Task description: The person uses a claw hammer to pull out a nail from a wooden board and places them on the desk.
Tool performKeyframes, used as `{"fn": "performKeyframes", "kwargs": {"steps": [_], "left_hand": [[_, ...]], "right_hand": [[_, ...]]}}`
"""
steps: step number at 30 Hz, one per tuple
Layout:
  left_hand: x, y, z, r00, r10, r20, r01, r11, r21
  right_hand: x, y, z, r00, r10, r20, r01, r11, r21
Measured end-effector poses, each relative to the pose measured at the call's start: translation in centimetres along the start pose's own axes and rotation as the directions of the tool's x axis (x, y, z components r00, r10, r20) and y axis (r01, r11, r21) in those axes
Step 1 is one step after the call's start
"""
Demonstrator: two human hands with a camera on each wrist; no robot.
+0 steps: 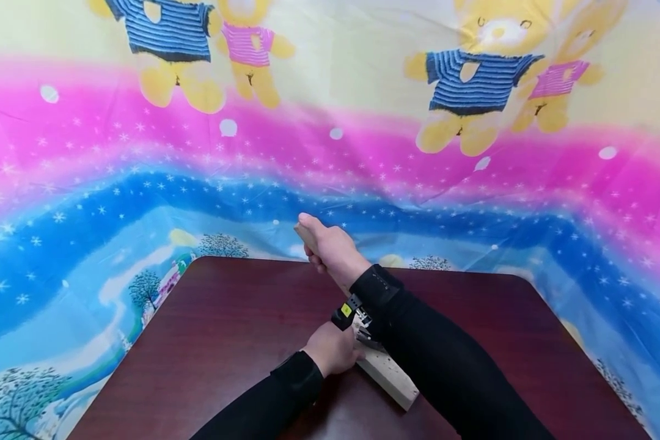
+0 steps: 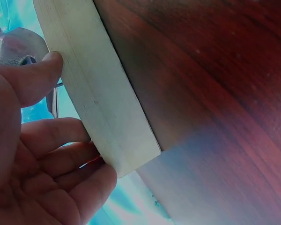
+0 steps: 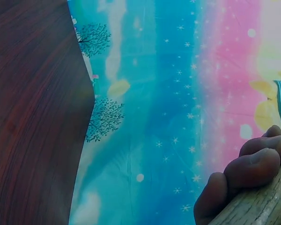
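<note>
A pale wooden plank slants across the middle of the table. My left hand grips its side; in the left wrist view, the thumb and curled fingers meet the edge of the plank. Farther forward and higher, my right hand grips a wooden end, and its fingers curl over the wood in the right wrist view. The right forearm covers the middle, so I cannot tell if both pieces are one plank. Something dark and shiny shows by the right wrist, partly hidden.
A dark reddish-brown table lies under the hands, its far edge just beyond the left hand's reach. Behind and beside it hangs a cloth printed with bears, snowflakes and trees.
</note>
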State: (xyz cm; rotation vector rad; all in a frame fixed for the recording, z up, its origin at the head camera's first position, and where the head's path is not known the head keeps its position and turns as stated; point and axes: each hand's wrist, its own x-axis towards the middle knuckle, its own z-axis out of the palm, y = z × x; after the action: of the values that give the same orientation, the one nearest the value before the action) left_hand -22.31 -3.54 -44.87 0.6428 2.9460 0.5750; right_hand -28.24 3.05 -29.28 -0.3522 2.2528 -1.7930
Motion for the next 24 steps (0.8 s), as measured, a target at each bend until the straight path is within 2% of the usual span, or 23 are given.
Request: {"fn": "performKeyframes", "kwargs": {"steps": [5, 8, 13, 16, 20, 24], "left_hand": [[0.2, 0.1, -0.1, 1.0, -0.017, -0.011, 0.017, 1.0, -0.024], [0.4, 0.1, -0.1, 1.0, -0.012, 0.001, 0.012, 1.0, -0.02], [0.4, -0.4, -0.3, 0.999, 0.01, 0.035, -0.013, 0.997, 0.074], [0.3, -0.6, -0.4, 0.999, 0.039, 0.031, -0.043, 0.99, 0.135], [0.2, -0.6, -0.3, 0.997, 0.079, 0.024, -0.081, 0.987, 0.139], [0.3, -0.4, 0.0, 0.996, 0.092, 0.012, -0.093, 0.987, 0.132]], "right_hand": [[-0.1, -0.2, -0.1, 1.0, -0.009, -0.004, 0.009, 1.0, 0.011], [-0.3, -0.4, -0.4, 0.999, -0.034, -0.036, 0.035, 0.999, 0.022], [-1.1, -0.4, -0.9, 0.996, -0.071, -0.049, 0.074, 0.995, 0.061], [-1.5, -0.3, -1.1, 0.995, -0.093, -0.042, 0.096, 0.992, 0.079], [-1.9, -0.1, -1.5, 0.993, -0.103, -0.06, 0.108, 0.989, 0.097], [-2.3, -0.1, -2.2, 0.991, -0.097, -0.087, 0.109, 0.983, 0.146]]}}
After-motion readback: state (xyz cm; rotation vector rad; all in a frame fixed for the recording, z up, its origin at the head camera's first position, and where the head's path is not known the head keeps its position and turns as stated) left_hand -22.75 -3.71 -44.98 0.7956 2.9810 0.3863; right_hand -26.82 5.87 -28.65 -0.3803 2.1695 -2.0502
